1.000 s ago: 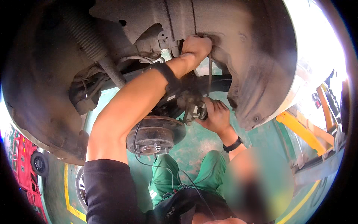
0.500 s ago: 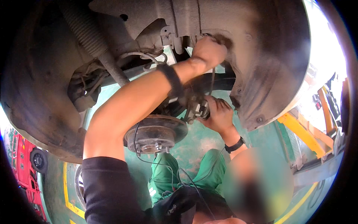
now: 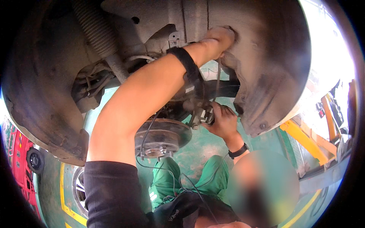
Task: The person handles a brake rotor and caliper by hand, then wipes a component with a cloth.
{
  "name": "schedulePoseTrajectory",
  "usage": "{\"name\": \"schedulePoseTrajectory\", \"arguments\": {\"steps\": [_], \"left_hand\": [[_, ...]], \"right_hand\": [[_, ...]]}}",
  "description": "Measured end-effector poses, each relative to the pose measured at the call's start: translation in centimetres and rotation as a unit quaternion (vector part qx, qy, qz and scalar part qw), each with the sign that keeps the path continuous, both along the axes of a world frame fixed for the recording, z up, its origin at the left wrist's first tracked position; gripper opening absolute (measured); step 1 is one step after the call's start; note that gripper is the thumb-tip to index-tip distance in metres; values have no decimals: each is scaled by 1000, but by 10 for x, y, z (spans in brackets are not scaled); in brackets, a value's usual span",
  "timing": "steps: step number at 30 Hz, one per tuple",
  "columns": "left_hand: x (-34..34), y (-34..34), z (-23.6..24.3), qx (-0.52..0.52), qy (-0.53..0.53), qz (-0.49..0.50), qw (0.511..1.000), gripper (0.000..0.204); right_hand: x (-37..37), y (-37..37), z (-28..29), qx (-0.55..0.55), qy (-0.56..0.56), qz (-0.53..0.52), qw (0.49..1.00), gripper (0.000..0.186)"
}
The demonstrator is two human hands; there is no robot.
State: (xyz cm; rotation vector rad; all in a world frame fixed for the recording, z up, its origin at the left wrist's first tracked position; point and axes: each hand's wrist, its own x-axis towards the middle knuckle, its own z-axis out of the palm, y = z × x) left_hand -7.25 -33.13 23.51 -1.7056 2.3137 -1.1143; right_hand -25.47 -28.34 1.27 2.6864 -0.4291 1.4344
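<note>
Ideally, the right hand [image 3: 224, 123], its grip clamped on the brake part [image 3: 205, 115] just right of the disc [image 3: 163, 135], bears its weight, sparing the hose [image 3: 218, 76], while the left hand's [image 3: 221, 37] grip, hidden at the wheel arch [image 3: 273, 68], cannot be told.

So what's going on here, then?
A person is working bare-handed inside a vehicle's wheel arch. The right hand grips what looks like a brake caliper, beside the brake disc. The left hand reaches up to the arch's inner wall; what it holds, if anything, is hidden. A thin line runs between the two hands.
</note>
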Motion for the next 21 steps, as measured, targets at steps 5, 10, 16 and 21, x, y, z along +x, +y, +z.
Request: {"name": "schedulePoseTrajectory", "arguments": {"steps": [5,10,16,21], "left_hand": [[-17,29,-30,77,3,93,993,19],[1,67,-61,-18,164,16,986,29],[-14,72,-25,62,421,61,903,45],[23,109,-25,-122,397,53,908,51]], "right_hand": [[-1,-2,-4,6,17,-8,1000,85],[-5,-3,-4,1,10,-4,1000,87],[-2,-6,-4,15,13,-7,1000,88],[-8,-11,-7,14,4,1,1000,87]]}}
